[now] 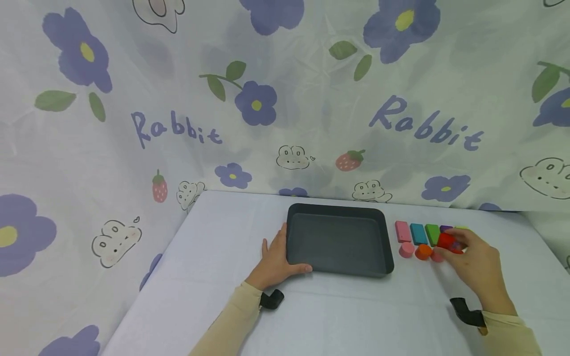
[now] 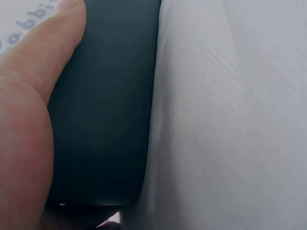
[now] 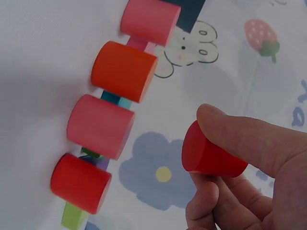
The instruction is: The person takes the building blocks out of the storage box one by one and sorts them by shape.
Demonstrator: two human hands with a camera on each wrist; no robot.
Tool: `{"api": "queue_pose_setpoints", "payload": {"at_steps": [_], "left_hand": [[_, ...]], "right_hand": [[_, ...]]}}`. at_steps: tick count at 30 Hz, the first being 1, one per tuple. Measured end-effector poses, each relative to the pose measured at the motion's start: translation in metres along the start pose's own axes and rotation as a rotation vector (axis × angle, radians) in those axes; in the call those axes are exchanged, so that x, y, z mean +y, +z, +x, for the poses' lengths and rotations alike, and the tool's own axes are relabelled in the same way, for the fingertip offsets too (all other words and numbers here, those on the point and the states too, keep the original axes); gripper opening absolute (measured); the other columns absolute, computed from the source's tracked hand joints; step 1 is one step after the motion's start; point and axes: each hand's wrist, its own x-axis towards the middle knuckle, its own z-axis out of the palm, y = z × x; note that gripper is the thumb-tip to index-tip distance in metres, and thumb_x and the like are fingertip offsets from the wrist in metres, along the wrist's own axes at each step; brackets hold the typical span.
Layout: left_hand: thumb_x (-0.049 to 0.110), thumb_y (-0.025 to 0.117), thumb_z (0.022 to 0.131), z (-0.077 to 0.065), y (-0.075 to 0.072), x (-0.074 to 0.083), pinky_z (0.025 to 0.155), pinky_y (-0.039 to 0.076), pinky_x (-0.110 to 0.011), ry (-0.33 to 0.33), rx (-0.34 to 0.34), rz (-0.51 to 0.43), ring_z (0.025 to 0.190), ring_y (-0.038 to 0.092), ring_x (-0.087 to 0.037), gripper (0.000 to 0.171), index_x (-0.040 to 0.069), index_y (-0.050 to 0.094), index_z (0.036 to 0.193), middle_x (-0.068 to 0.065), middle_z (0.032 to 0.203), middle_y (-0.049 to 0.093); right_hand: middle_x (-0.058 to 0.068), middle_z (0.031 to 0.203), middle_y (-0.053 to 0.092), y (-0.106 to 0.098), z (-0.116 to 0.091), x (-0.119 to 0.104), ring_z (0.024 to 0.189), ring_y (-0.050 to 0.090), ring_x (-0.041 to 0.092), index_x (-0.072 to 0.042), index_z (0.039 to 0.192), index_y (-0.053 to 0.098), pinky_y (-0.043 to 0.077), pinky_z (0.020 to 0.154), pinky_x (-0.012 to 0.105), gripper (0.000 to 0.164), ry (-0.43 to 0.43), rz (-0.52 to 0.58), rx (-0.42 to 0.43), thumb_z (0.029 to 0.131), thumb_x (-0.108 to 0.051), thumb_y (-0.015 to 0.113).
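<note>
My right hand (image 1: 478, 264) pinches a red cylinder block (image 3: 213, 153) between thumb and fingers, raised above the row of blocks. Below it stand a pink cylinder (image 3: 149, 21), an orange cylinder (image 3: 123, 71), a second pink cylinder (image 3: 100, 125) and another red cylinder (image 3: 80, 183); the hand partly covers that last one in the head view. At the near left corner of a dark grey tray (image 1: 338, 242), my left hand (image 1: 277, 262) rests with its thumb extended along the front wall (image 2: 105, 105) and its fingers straight beside the left wall.
Behind the cylinders lies a row of rectangular blocks: pink (image 1: 403, 231), blue (image 1: 418, 234), green (image 1: 432, 234), purple (image 1: 446, 229) and yellow-green (image 1: 461, 228). A white cloth (image 1: 347, 316) covers the table. A printed curtain (image 1: 311, 109) hangs behind it.
</note>
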Motion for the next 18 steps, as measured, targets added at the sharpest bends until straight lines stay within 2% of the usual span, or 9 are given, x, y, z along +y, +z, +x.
{"api": "queue_pose_setpoints", "payload": {"at_steps": [2, 5, 12, 18], "left_hand": [[0.066, 0.079, 0.074, 0.000, 0.000, 0.001, 0.117, -0.008, -0.064, -0.002, -0.004, 0.001, 0.153, 0.016, -0.029, 0.134, 0.004, -0.002, 0.161, -0.013, 0.167, 0.013], [0.065, 0.080, 0.074, 0.000, 0.000, 0.001, 0.117, -0.008, -0.064, -0.002, -0.005, 0.001, 0.153, 0.016, -0.030, 0.134, 0.004, -0.002, 0.161, -0.014, 0.167, 0.013], [0.065, 0.080, 0.074, 0.001, 0.000, 0.001, 0.117, -0.007, -0.064, 0.001, -0.002, 0.008, 0.153, 0.016, -0.028, 0.134, 0.003, -0.001, 0.161, -0.013, 0.167, 0.013], [0.065, 0.080, 0.074, 0.001, 0.000, 0.001, 0.117, -0.008, -0.064, -0.001, -0.005, 0.009, 0.153, 0.015, -0.028, 0.134, 0.006, -0.003, 0.161, -0.012, 0.168, 0.011]], "right_hand": [[0.036, 0.117, 0.061, -0.001, 0.000, 0.004, 0.095, 0.052, 0.044, 0.009, 0.129, 0.055, 0.047, 0.053, 0.029, 0.058, 0.011, 0.000, 0.011, 0.086, -0.020, 0.081], [0.036, 0.115, 0.060, -0.003, 0.000, 0.010, 0.094, 0.052, 0.043, 0.009, 0.130, 0.054, 0.045, 0.048, 0.029, 0.061, 0.036, -0.004, 0.028, 0.087, -0.025, 0.081], [0.037, 0.113, 0.062, -0.005, 0.001, 0.022, 0.093, 0.056, 0.043, 0.012, 0.126, 0.056, 0.043, 0.053, 0.030, 0.056, 0.028, -0.033, 0.097, 0.085, -0.016, 0.081], [0.039, 0.112, 0.061, -0.008, 0.003, 0.031, 0.092, 0.055, 0.045, 0.014, 0.127, 0.054, 0.044, 0.048, 0.028, 0.055, 0.054, -0.029, 0.117, 0.086, -0.013, 0.079]]}}
